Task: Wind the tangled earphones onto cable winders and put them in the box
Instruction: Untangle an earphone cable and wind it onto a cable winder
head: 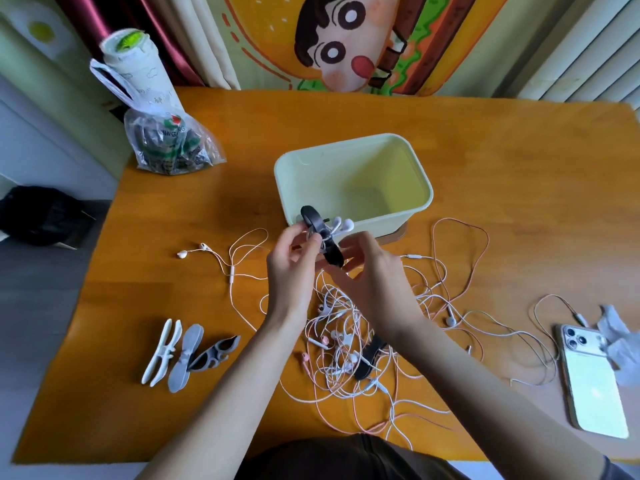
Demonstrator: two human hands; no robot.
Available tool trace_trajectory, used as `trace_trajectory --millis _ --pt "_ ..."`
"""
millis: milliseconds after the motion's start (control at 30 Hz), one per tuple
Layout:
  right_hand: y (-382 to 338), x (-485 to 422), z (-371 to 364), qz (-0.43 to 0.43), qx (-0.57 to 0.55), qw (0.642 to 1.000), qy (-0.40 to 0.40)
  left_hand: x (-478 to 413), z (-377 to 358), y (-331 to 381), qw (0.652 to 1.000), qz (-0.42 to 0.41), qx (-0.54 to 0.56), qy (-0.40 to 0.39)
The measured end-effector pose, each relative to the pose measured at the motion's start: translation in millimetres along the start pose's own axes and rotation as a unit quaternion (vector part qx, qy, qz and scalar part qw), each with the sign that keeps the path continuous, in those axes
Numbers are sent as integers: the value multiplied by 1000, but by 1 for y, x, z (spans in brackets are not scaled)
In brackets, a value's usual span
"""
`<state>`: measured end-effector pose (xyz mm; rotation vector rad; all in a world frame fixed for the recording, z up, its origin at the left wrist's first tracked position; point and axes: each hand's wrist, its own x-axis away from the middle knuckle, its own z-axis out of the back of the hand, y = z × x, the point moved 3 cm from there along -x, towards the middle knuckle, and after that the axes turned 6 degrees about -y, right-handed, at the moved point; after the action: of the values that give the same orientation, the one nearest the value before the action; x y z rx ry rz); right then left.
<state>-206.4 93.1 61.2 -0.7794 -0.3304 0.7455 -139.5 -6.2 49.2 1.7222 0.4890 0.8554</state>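
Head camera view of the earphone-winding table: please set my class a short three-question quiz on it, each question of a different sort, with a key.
1. True or false: the white phone lies left of the pale green box.
2. The cable winder held by the left hand and right hand is: A white, B black, C grey.
3. Fill in: ____ spare winders lie together on the wooden table, left of the left forearm.
Key: 1 false; 2 B; 3 three.
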Motion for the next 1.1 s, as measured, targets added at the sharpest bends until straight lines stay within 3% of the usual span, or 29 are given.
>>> trace_trajectory --millis 167,300,400,533,733,967,1100 --pt "-6 -39 11 1 -25 999 32 -33 -4 20 998 -38 -50 -28" --pt "3 -68 18 6 -12 1000 27 -56 1 25 977 -83 -188 -63" --pt "17 -96 20 -18 44 999 5 -65 15 18 924 -149 -351 -34" --pt "39 -134 8 -58 149 982 -104 -68 34 -3 854 -162 -493 -29" --pt "72 -180 -24 -154 249 918 -267 -67 38 -14 845 -159 -509 -26" --pt "80 -191 -42 -197 308 874 -321 -69 38 -17 847 -147 -510 -30" --pt "85 -189 -49 -185 304 866 -350 -68 38 -15 842 -147 -518 -36"
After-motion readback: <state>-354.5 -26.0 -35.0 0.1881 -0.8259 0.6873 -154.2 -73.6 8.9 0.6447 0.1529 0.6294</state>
